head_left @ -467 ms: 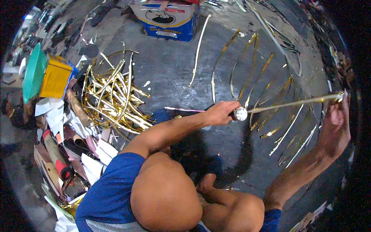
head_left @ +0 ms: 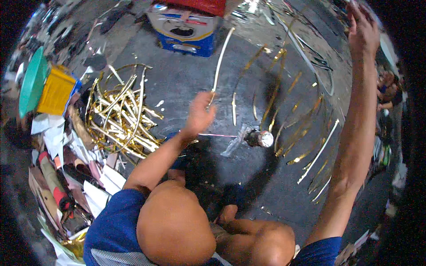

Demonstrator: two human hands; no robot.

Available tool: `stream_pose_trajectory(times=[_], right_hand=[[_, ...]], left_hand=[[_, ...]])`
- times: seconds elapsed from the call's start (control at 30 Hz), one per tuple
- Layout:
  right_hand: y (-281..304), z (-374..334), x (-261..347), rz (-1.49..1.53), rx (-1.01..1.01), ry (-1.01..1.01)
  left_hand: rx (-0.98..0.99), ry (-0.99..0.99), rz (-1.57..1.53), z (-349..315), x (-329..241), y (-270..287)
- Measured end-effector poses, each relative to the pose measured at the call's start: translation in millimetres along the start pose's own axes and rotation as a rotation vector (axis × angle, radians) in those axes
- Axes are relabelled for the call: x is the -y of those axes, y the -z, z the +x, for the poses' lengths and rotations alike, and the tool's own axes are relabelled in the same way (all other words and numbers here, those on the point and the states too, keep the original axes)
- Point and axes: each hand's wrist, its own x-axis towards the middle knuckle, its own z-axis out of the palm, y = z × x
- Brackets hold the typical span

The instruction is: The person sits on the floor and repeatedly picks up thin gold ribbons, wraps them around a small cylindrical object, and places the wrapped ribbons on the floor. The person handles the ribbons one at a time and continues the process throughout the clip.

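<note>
My left hand (head_left: 202, 114), somewhat blurred, is closed at the near end of a pale gold strip (head_left: 224, 55) lying on the dark floor sheet. My right arm stretches far to the upper right. Its hand (head_left: 364, 33) has the fingers apart, with nothing visible in them. Between my arms stands a small dark container (head_left: 265, 138) with a whitish, shiny top. A whitish, translucent smear (head_left: 235, 141) lies beside it. Several narrow gold strips (head_left: 289, 153) are spread out in curves to its right. A tangled heap of gold strips (head_left: 122, 108) lies at the left.
A blue and white carton (head_left: 186, 33) stands at the far side. To the left are a yellow tin (head_left: 57, 91), a green round lid or dish (head_left: 33, 82) and heaped paper scraps (head_left: 95, 193). My knees (head_left: 175, 226) are close in front. Loose trimmings (head_left: 310, 48) lie at the far right.
The strip stretched toward my right hand is no longer between my hands. My right hand has moved far up and away; my left has moved from the container to another strip's end.
</note>
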Motion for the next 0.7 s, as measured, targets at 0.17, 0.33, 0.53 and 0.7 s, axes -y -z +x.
stream_pose_trajectory(times=[0.17,0.33,0.53,0.7], right_hand=[[-47.3,-127.5,-80.1,-0.161,0.025,-0.016],[-75.6,-284.6,-86.7,-0.313,0.372,-0.369],[-31.1,-343.9,-13.7,-0.558,0.675,-0.392],[58.9,-375.4,11.9,-0.758,0.395,-0.605]], left_hand=[[-0.585,-0.087,0.707,64.7,74.0,150.3],[-0.231,0.416,0.991,86.3,110.2,199.4],[-0.354,0.508,0.664,84.6,131.1,234.2],[-0.286,0.309,-0.054,63.7,51.5,176.5]])
